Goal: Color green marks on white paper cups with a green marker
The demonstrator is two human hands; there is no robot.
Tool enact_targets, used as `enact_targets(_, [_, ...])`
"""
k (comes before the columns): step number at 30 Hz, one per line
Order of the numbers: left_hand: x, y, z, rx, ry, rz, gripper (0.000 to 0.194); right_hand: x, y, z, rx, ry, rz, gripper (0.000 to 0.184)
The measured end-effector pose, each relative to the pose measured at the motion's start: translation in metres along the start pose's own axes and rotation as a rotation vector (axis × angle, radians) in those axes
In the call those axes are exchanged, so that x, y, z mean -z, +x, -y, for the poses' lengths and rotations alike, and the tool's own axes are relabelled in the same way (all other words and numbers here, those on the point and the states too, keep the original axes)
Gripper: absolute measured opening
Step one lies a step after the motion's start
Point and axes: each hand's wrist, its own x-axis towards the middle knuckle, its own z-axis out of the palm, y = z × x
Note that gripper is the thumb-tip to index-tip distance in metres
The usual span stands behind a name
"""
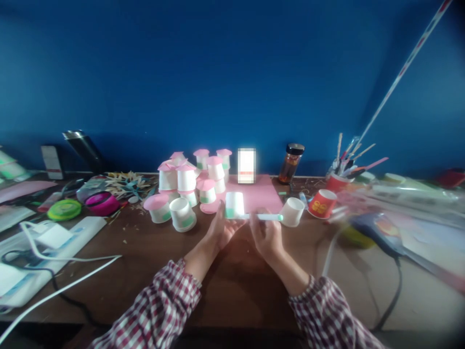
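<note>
My left hand (pixel 222 229) is closed around a small white paper cup (pixel 234 203) with a green patch near its lower edge. In my right hand (pixel 267 233) is a white marker pen (pixel 267 217) with a green end pointing right; its other end reaches the cup. Just right of that hand a plain white paper cup (pixel 292 212) stands on the table. To the left stand a white cup with a green patch (pixel 182 214) and several cups topped with pink paper (pixel 186 177), some of them stacked. Pink paper (pixel 269 191) lies behind my hands.
On the left lie a power strip (pixel 78 237), white cables, a green tape roll (pixel 64 210) and a magenta one (pixel 102 202). A dark-capped bottle (pixel 291 164) stands near the wall. On the right are a red cup (pixel 322 203), brushes and a glue gun (pixel 379 231) with its cord.
</note>
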Motion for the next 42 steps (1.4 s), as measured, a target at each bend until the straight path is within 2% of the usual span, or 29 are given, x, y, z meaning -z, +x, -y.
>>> enact_targets(15, [-0.007, -0.004, 0.000, 0.012, -0.015, -0.039, 0.053, -0.001, -0.002, 0.002, 0.021, 0.004, 0.045, 0.017])
enact_targets(27, [-0.003, -0.002, 0.001, 0.000, 0.005, 0.005, 0.054, -0.001, -0.001, 0.001, 0.018, -0.018, 0.042, 0.017])
enact_targets(32, [-0.002, -0.001, 0.002, 0.024, 0.001, -0.047, 0.055, 0.000, -0.001, 0.001, -0.009, 0.004, -0.007, 0.016])
enact_targets(38, [0.001, 0.001, 0.003, 0.015, -0.009, 0.006, 0.054, -0.001, -0.002, 0.000, 0.019, -0.029, 0.022, 0.017])
enact_targets(42, [0.003, 0.003, 0.004, -0.009, 0.008, -0.010, 0.054, -0.002, -0.002, -0.002, 0.026, -0.041, 0.034, 0.016])
